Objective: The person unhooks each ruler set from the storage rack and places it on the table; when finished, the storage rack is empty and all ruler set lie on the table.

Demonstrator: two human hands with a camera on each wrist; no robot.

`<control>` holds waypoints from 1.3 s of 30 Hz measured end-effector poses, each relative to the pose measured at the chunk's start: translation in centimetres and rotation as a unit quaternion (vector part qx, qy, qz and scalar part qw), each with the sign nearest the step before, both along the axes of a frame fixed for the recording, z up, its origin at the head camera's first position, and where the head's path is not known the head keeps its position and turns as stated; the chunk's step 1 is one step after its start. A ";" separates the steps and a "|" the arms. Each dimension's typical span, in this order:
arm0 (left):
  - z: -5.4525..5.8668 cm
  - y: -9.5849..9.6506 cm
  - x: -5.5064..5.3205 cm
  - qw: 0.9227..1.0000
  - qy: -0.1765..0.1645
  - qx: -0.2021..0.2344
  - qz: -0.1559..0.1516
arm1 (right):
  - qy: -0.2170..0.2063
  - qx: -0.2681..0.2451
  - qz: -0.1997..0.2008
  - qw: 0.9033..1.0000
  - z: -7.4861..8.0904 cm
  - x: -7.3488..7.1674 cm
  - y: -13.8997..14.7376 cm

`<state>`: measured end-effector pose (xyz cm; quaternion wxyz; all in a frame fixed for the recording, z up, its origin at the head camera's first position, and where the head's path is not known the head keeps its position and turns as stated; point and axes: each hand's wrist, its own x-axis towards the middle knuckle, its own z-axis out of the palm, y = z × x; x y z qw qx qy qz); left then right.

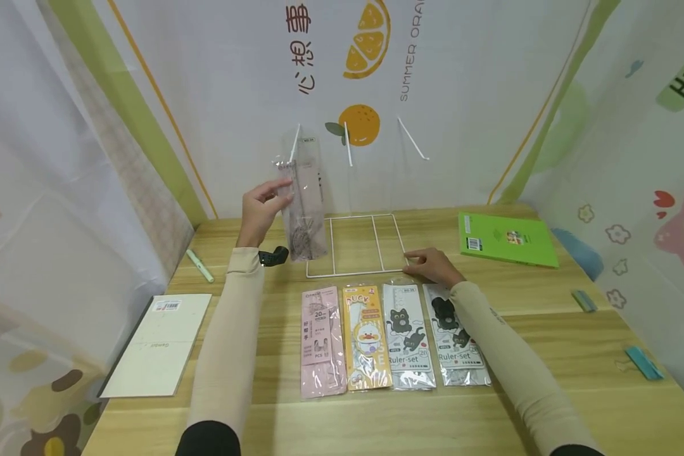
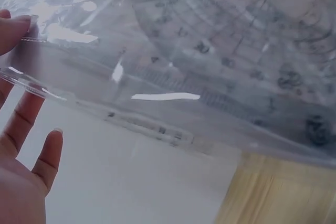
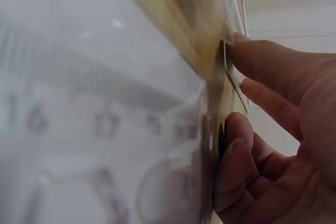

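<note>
Toward the back of the table stands a white wire rack [image 1: 357, 274] with three slanting prongs above its base. At the left prong, my left hand [image 1: 260, 212] pinches a clear pack of rulers [image 1: 309, 212] by its left side; the pack hangs upright there. Whether the prong passes through a hole in the pack is too small to tell. In the left wrist view, a protractor [image 2: 226, 51] shows through the plastic. My right hand [image 1: 435, 266] grips the front right corner of the rack's base, fingers low at the table.
In front lie a pink ruler pack [image 1: 322, 342], a yellow duck pack [image 1: 368, 339] and two black-cat ruler packs [image 1: 408, 335]. A notebook [image 1: 159, 354] and pen [image 1: 199, 266] lie left; a green book [image 1: 507, 239] and small blue-green items [image 1: 643, 363] lie right.
</note>
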<state>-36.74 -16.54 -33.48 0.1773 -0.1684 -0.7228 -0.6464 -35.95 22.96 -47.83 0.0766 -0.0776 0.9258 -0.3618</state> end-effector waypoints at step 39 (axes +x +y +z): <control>-1.6 -3.6 6.8 0.989 -0.095 -0.077 -0.080 | 0.011 -0.002 0.006 1.000 0.2 0.2 0.0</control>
